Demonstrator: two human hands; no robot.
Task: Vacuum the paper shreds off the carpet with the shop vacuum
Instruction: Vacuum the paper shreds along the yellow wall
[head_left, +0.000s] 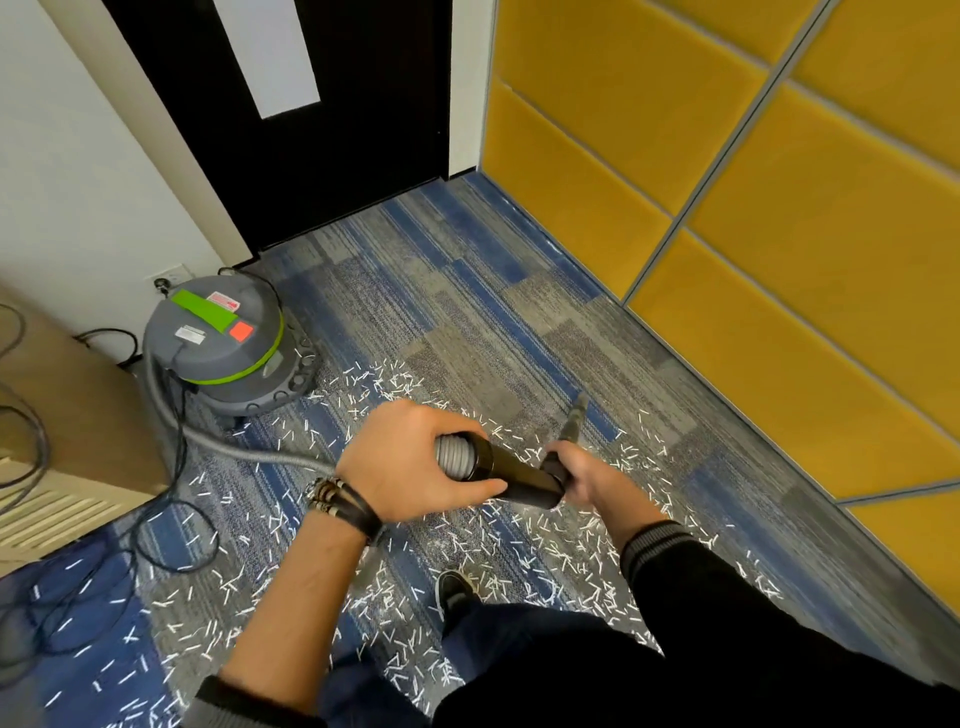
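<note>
My left hand (410, 462) curls around the ribbed grey hose (455, 457), my right hand (592, 480) around the black wand (519, 470). Short white paper shreds (519, 561) cover the blue-grey carpet (467, 312).

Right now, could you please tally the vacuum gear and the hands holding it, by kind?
Vacuum: 1
Hose: 1
Wand: 1
Hands: 2 (left hand, right hand)
Total: 5
</note>
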